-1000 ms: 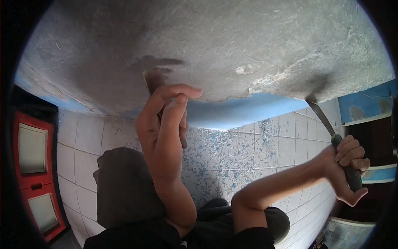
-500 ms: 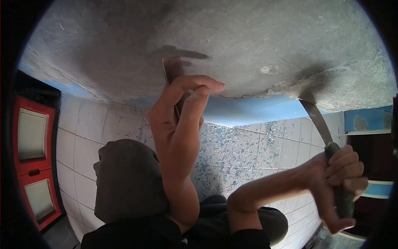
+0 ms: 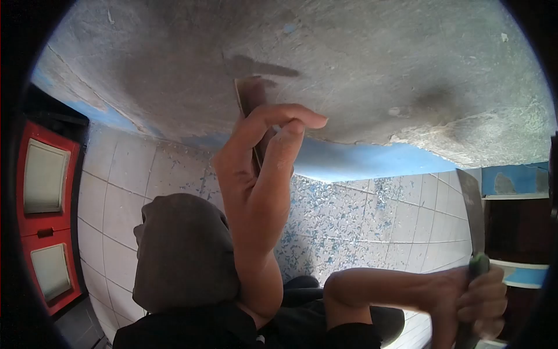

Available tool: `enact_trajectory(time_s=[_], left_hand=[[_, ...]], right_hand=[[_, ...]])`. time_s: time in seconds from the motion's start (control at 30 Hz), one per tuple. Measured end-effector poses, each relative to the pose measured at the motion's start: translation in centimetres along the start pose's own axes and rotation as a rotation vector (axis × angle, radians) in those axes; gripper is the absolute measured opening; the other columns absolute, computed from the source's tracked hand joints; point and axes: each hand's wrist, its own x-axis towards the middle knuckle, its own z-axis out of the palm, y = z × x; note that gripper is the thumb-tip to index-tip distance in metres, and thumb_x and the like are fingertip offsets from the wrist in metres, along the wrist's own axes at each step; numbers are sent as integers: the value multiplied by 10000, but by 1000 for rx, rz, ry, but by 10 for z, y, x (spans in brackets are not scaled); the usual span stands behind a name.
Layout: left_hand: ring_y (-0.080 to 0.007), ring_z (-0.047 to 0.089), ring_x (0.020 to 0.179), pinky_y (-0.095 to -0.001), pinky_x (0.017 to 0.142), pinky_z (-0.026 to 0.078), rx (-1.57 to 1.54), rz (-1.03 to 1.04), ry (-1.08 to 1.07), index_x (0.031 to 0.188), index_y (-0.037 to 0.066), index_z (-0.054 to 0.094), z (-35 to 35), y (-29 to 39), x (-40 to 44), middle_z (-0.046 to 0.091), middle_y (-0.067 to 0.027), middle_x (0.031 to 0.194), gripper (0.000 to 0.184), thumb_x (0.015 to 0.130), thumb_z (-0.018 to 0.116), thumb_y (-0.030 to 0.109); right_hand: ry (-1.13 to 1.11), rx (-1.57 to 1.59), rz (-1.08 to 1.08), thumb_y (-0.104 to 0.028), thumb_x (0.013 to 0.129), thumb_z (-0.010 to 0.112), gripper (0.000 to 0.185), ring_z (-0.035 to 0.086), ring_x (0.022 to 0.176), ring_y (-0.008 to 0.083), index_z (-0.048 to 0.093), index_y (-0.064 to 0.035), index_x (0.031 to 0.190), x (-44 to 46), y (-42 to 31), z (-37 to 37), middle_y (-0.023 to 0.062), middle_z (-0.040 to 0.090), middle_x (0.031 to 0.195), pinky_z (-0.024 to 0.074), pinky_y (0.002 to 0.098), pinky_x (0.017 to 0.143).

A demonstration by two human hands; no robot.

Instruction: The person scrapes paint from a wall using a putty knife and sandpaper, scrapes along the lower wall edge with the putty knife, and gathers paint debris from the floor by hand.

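My left hand (image 3: pixel 264 168) is closed round a thin, flat brownish strip (image 3: pixel 251 93), whose upper end is at the grey wall (image 3: pixel 349 70) or very near it. The index finger and thumb bend towards each other, and the strip passes behind them. Low on the right, my right hand (image 3: pixel 479 302) grips a scraper by its green handle (image 3: pixel 479 264). The scraper's long flat blade (image 3: pixel 472 209) points upwards, apart from the wall's ragged lower edge. Blue paint (image 3: pixel 360 157) shows below that edge.
Blue and white paint flakes (image 3: pixel 325 215) are scattered over the pale tiled floor (image 3: pixel 119 203). A red-framed cabinet (image 3: pixel 49 232) stands at the left. A dark grey cloth-covered form (image 3: pixel 186 256) is beside my left arm. Dark openings and blue ledges (image 3: pixel 514 180) are at the right.
My right hand has moved down, drawing the scraper blade away from the wall edge and turning it more upright. The left hand and its strip appear slightly further right.
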Motion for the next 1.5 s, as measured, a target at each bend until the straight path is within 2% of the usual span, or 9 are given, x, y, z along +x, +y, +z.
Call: enact_trajectory(time_s=[0.17,0.3,0.53,0.7,1.03,1.2,1.33,1.4,1.5], left_hand=[[14,228,419,-182,402,145,5,-18,19,810,22,609,-2,8,1,401,69,498,140,795,475,61],[16,224,406,-184,394,140,28,12,20,815,24,611,-4,5,1,391,67,492,146,795,474,70],[10,232,377,-175,354,157,-47,-94,79,809,29,611,-4,17,0,376,65,486,153,799,465,75],[9,238,371,-170,341,163,-12,-94,73,801,39,611,1,14,-1,353,65,475,155,799,461,77],[2,235,374,-170,344,164,-44,-134,150,813,38,606,1,15,0,316,67,461,162,801,450,79],[0,233,372,-174,345,170,6,-113,6,812,38,607,11,4,-6,311,67,458,163,801,450,76],[3,234,372,-176,346,170,3,-120,4,809,40,608,9,13,3,317,67,460,164,803,448,76],[4,235,372,-178,349,163,-49,-133,138,811,36,608,6,14,1,321,67,459,161,802,451,72],[-63,354,490,-189,412,272,68,-219,182,750,27,592,11,11,-2,492,-10,660,169,748,466,140]], right_hand=[[-86,-328,185,-445,750,413,403,240,350,88,338,-114,534,-5,33,-1,-1,245,398,198,222,367],[-296,-685,-138,-344,775,483,358,323,379,79,381,-90,544,16,-5,-47,-5,316,400,223,213,363],[-309,-222,310,-456,758,478,406,386,405,154,427,-68,653,4,30,-25,26,384,514,299,212,397],[-34,-387,-212,-460,758,419,423,276,370,58,304,-116,540,42,-22,-15,-30,275,419,207,194,378],[-475,-286,40,-261,860,348,287,392,351,126,390,-16,716,21,17,-82,24,426,576,323,299,313],[52,-206,-135,-251,816,360,284,363,342,139,416,-22,657,8,-21,-97,43,408,508,320,275,322],[-183,-590,189,-242,782,369,284,340,334,148,437,-28,609,-47,74,-80,58,394,454,318,256,329],[-85,-372,106,-286,751,316,323,302,317,125,431,-33,586,-36,60,-77,53,370,417,259,240,303],[-75,-802,-195,-275,768,396,265,375,406,85,421,-100,570,3,7,-67,11,362,460,290,211,427]])
